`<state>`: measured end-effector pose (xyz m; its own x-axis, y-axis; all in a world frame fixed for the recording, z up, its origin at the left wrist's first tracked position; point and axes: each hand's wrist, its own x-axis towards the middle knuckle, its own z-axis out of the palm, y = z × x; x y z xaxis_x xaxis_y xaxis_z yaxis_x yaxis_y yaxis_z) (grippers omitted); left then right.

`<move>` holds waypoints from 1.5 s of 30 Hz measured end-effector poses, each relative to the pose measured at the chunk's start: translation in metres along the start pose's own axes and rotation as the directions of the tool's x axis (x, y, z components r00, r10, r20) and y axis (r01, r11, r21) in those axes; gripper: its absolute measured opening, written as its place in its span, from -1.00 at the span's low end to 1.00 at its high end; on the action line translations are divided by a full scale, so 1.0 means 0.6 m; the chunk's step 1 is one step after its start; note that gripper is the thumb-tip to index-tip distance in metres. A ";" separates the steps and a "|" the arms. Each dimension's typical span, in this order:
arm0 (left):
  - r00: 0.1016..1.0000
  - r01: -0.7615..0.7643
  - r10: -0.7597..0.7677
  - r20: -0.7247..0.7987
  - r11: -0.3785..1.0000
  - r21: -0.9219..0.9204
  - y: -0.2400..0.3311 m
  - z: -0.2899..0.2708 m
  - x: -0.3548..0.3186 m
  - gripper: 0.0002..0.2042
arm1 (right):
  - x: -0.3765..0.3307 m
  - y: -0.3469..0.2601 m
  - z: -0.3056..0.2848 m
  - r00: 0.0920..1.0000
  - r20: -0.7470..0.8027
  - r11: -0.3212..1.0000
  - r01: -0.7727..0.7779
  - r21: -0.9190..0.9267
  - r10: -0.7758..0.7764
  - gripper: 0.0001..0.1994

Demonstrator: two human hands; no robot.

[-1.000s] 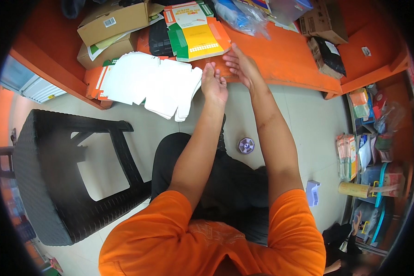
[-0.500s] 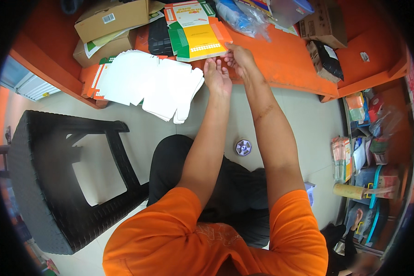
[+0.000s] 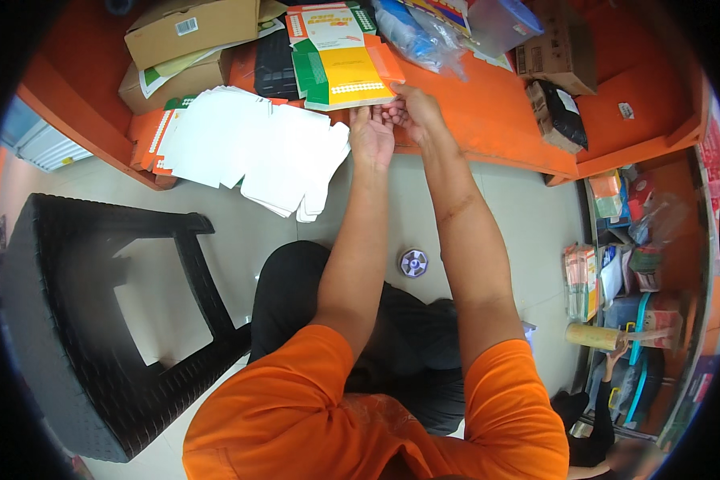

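A stack of flat, unfolded printed cartons (image 3: 354, 70) in yellow, green, white and orange lies on the orange shelf. My right hand (image 3: 416, 114) grips its near right corner, thumb on top and fingers curled below. My left hand (image 3: 371, 144) is palm up at the stack's near edge, its fingers stretched out and the tips partly hidden by the edge. To the left, a pile of flat cartons with white sides up (image 3: 232, 148) overhangs the shelf's front.
Brown cardboard boxes (image 3: 192, 40), a plastic-wrapped blue bundle (image 3: 412, 36) and a black-wrapped parcel (image 3: 558, 112) sit on the orange shelf (image 3: 488, 120). A black woven chair (image 3: 80, 336) stands left. At right, another person's hand (image 3: 614, 356) is by a yellowish roll (image 3: 592, 336).
My left fingers have moved in against the stack's near edge, and my right hand keeps its corner grip. The other person's hand has risen to the yellowish roll. The view has shifted slightly.
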<state>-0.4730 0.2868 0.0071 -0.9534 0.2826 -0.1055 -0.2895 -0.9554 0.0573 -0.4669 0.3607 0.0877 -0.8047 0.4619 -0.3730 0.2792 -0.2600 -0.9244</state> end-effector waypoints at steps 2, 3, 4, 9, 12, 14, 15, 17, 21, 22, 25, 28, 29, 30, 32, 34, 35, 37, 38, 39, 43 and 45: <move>1.000 0.019 -0.019 -0.005 1.000 -0.002 0.000 -0.002 0.006 -0.73 | -0.001 0.001 0.004 1.000 -0.030 1.000 0.008 0.007 -0.008 -0.76; 0.999 0.043 -0.043 -0.014 0.999 -0.011 0.001 -0.003 0.011 -0.73 | -0.002 0.001 0.003 0.999 -0.045 1.000 0.012 0.010 -0.012 -0.76; 0.998 0.059 -0.060 -0.020 0.998 -0.017 0.007 -0.007 0.021 -0.72 | -0.004 -0.001 0.007 0.999 -0.042 1.000 0.013 -0.001 -0.013 -0.75; 0.993 0.045 -0.050 -0.105 0.998 -0.044 0.010 0.001 0.026 -0.71 | -0.004 -0.004 0.013 0.999 -0.038 0.999 0.002 -0.055 -0.004 -0.74; 0.981 -0.041 0.033 -0.191 0.998 -0.038 0.010 0.050 -0.026 -0.64 | -0.001 -0.001 0.000 0.996 -0.088 0.998 0.009 -0.068 -0.015 -0.74; 0.977 -0.094 0.079 -0.196 0.993 -0.070 0.023 0.071 -0.054 -0.58 | -0.004 -0.002 0.006 0.996 -0.081 0.997 0.016 -0.076 -0.022 -0.74; 0.972 -0.104 0.106 -0.208 0.994 0.017 0.025 0.075 -0.050 -0.50 | -0.005 -0.003 0.007 0.997 -0.079 0.997 0.019 -0.080 -0.025 -0.74; 0.956 -0.061 0.136 -0.260 0.960 0.275 0.034 0.100 -0.050 -0.54 | -0.001 0.002 0.004 0.998 -0.060 0.998 0.016 -0.054 -0.019 -0.75; 0.920 -0.012 0.169 -0.354 0.915 0.404 0.047 0.109 -0.040 -0.65 | -0.006 0.008 0.009 0.999 -0.039 0.998 -0.027 0.058 0.029 -0.79; 0.913 -0.008 0.168 -0.371 0.918 0.397 0.050 0.109 -0.039 -0.68 | -0.016 0.006 0.017 1.000 -0.003 0.997 -0.021 0.072 0.022 -0.80; 0.922 0.015 0.140 -0.362 0.919 0.394 0.045 0.107 -0.048 -0.69 | -0.031 0.005 0.027 0.997 0.056 0.988 0.045 0.148 -0.054 -0.79; 0.971 0.099 -0.014 -0.237 0.931 0.352 0.030 0.098 -0.070 -0.65 | -0.031 0.010 0.012 0.975 0.039 0.945 0.201 0.256 -0.218 -0.75; 0.991 0.079 -0.024 -0.129 0.896 0.436 0.027 0.093 -0.083 -0.46 | -0.040 0.004 0.004 0.964 0.051 0.934 0.238 0.268 -0.260 -0.73; 0.985 0.129 -0.085 -0.153 0.943 0.305 0.035 0.079 -0.106 -0.36 | -0.052 -0.001 -0.008 0.951 0.061 0.920 0.275 0.280 -0.303 -0.71; 0.959 0.236 -0.228 -0.169 0.972 0.024 0.059 0.069 -0.176 -0.15 | -0.089 -0.017 -0.070 0.913 0.110 0.900 0.358 0.247 -0.393 -0.68; 0.952 0.235 -0.212 -0.219 0.968 0.086 0.108 0.062 -0.209 0.00 | -0.151 -0.040 -0.120 0.883 0.143 0.883 0.409 0.231 -0.447 -0.65; 0.949 0.233 -0.200 -0.244 0.966 0.112 0.136 0.058 -0.215 0.08 | -0.188 -0.052 -0.146 0.872 0.159 0.878 0.426 0.219 -0.463 -0.63; 0.923 0.376 -0.352 -0.155 0.911 0.172 0.203 0.043 -0.190 0.10 | -0.280 -0.073 -0.187 0.859 0.174 0.875 0.461 0.146 -0.481 -0.57; 0.888 0.459 -0.446 -0.106 0.863 0.213 0.228 0.045 -0.173 0.13 | -0.313 -0.070 -0.227 0.888 0.162 0.901 0.415 0.124 -0.431 -0.54; 0.836 0.538 -0.547 -0.036 0.805 0.251 0.252 0.057 -0.164 0.11 | -0.356 -0.067 -0.251 0.900 0.156 0.913 0.394 0.101 -0.406 -0.52; 0.617 0.640 -0.763 0.191 0.628 0.443 0.326 0.067 -0.182 -0.21 | -0.513 -0.012 -0.296 0.964 0.143 0.971 0.208 0.122 -0.224 -0.49; 0.622 0.597 -0.775 0.110 0.561 0.574 0.337 0.057 -0.233 -0.43 | -0.575 0.049 -0.336 0.989 0.091 0.988 0.108 0.107 -0.118 -0.47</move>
<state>-0.4012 0.0570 0.0673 -0.3782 0.9257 -0.0008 -0.7799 -0.3182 0.5390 -0.0757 0.3647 0.1732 -0.8765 0.4102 -0.2522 0.1329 -0.2973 -0.9455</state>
